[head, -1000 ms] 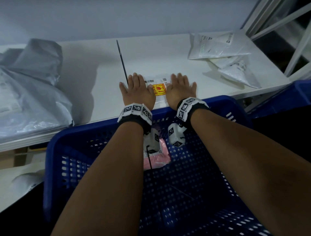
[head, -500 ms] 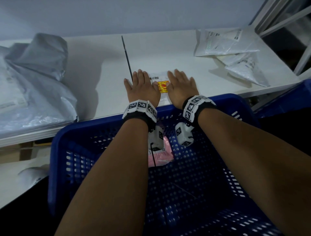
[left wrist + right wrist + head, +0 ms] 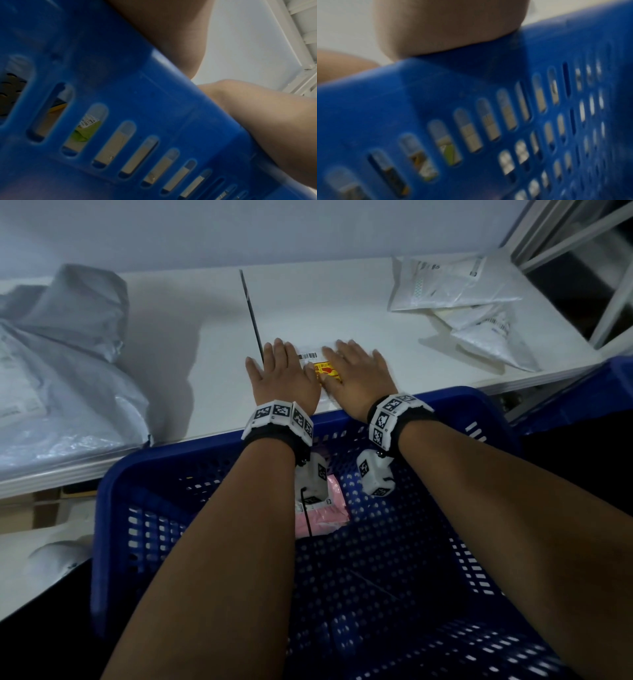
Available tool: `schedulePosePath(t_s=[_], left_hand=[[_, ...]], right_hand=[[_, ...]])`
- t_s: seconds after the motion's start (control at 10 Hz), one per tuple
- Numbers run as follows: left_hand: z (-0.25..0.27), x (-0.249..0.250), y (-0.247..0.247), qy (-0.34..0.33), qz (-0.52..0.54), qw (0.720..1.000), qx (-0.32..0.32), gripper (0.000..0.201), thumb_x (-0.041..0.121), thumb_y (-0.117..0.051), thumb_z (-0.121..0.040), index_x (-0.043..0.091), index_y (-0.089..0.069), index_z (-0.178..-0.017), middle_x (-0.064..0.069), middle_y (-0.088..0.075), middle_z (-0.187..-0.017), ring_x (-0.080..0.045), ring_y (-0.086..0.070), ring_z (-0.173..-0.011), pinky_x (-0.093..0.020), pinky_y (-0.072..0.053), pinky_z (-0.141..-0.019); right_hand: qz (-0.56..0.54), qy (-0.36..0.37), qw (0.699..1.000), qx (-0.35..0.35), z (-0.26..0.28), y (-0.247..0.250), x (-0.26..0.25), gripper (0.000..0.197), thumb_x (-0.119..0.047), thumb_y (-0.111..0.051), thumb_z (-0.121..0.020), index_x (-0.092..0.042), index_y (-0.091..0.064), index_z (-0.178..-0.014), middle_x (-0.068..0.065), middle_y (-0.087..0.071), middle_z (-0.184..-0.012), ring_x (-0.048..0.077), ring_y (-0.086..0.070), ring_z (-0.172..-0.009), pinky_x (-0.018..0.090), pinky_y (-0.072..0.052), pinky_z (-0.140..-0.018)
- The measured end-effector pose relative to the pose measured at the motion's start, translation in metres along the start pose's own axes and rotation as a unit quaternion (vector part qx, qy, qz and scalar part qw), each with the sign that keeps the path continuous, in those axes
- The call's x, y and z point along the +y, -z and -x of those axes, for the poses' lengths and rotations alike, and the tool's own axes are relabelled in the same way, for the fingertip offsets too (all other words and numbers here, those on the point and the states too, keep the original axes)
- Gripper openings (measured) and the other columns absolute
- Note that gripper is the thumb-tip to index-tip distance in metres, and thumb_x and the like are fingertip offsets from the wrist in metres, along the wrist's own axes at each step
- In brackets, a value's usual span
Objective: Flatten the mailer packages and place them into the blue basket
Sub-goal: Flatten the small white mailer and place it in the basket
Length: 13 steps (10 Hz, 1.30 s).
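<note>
A small white mailer with a barcode and a yellow-red sticker lies flat on the white table near its front edge. My left hand and right hand press on it side by side, palms down, fingers straight. The blue basket stands just below the table edge under my forearms, with a pink mailer on its floor. Both wrist views show only the basket's slotted wall and the heels of my hands; the fingers are hidden there.
Large grey mailer bags are heaped on the table's left. Several white mailers lie at the back right. A dark seam runs across the table. A metal rack stands at the right.
Both hands stay flat on the small mailer; the right hand has slid slightly over it. My head view has shifted a little.
</note>
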State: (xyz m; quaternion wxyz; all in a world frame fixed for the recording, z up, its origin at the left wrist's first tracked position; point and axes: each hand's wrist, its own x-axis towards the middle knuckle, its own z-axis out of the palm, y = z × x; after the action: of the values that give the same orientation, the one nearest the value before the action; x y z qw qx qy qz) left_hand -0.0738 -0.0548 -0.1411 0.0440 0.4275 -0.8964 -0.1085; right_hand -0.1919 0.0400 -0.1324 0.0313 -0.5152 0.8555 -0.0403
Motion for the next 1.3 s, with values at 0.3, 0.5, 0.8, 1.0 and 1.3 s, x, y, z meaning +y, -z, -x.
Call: schedulePosePath(t_s=[0.3, 0.5, 0.8, 1.0, 1.3], left_hand=[[-0.0001, 0.0002, -0.0012, 0.002, 0.003, 1.0, 0.007, 0.065, 0.042, -0.017, -0.103, 0.008, -0.015, -0.157, -0.009, -0.012, -0.166, -0.026, -0.007, -0.153, -0.057, -0.003, -0.121], [-0.0008, 0.0007, -0.0002, 0.003, 0.008, 1.0, 0.0, 0.064, 0.043, -0.015, -0.103, 0.009, -0.012, -0.158, -0.008, -0.009, -0.166, -0.025, -0.004, -0.154, -0.056, -0.001, -0.122], [-0.0012, -0.0004, -0.0007, 0.001, 0.015, 1.0, 0.013, 0.061, 0.039, -0.017, -0.103, 0.009, -0.017, -0.157, -0.008, -0.014, -0.166, -0.026, -0.008, -0.153, -0.056, -0.004, -0.121], [-0.0012, -0.0004, -0.0004, -0.004, 0.006, 1.0, 0.015, 0.06, 0.038, -0.018, -0.103, 0.009, -0.019, -0.157, -0.008, -0.015, -0.165, -0.025, -0.009, -0.153, -0.057, -0.005, -0.121], [-0.0016, -0.0005, -0.0013, -0.001, 0.008, 1.0, 0.015, 0.061, 0.038, -0.018, -0.103, 0.01, -0.018, -0.157, -0.008, -0.014, -0.165, -0.025, -0.009, -0.153, -0.056, -0.004, -0.121]], right_hand=[[-0.041, -0.131, 0.985, 0.102, -0.0012, -0.0053, 0.0047, 0.052, -0.034, -0.036, -0.096, -0.019, -0.041, -0.145, 0.004, -0.047, -0.145, 0.025, -0.037, -0.138, 0.047, -0.028, -0.115], [-0.04, -0.054, 0.997, 0.044, 0.0017, -0.001, 0.0013, 0.076, -0.071, -0.035, -0.087, -0.028, -0.033, -0.15, 0.005, -0.026, -0.161, 0.024, -0.016, -0.15, 0.054, -0.015, -0.119], [-0.019, -0.027, 0.999, 0.032, 0.0023, 0.0002, -0.0008, 0.089, -0.08, -0.027, -0.077, -0.029, -0.033, -0.15, 0.004, -0.026, -0.162, 0.024, -0.021, -0.149, 0.058, -0.017, -0.117], [-0.025, -0.038, 0.999, 0.029, 0.0028, 0.001, -0.0025, 0.077, -0.067, -0.036, -0.084, -0.029, -0.033, -0.15, 0.005, -0.024, -0.163, 0.024, -0.02, -0.149, 0.057, -0.015, -0.118], [-0.01, -0.024, 0.999, 0.024, 0.0042, 0.0011, -0.0004, 0.081, -0.076, -0.032, -0.084, -0.027, -0.033, -0.15, 0.006, -0.023, -0.163, 0.025, -0.02, -0.149, 0.059, -0.017, -0.117]])
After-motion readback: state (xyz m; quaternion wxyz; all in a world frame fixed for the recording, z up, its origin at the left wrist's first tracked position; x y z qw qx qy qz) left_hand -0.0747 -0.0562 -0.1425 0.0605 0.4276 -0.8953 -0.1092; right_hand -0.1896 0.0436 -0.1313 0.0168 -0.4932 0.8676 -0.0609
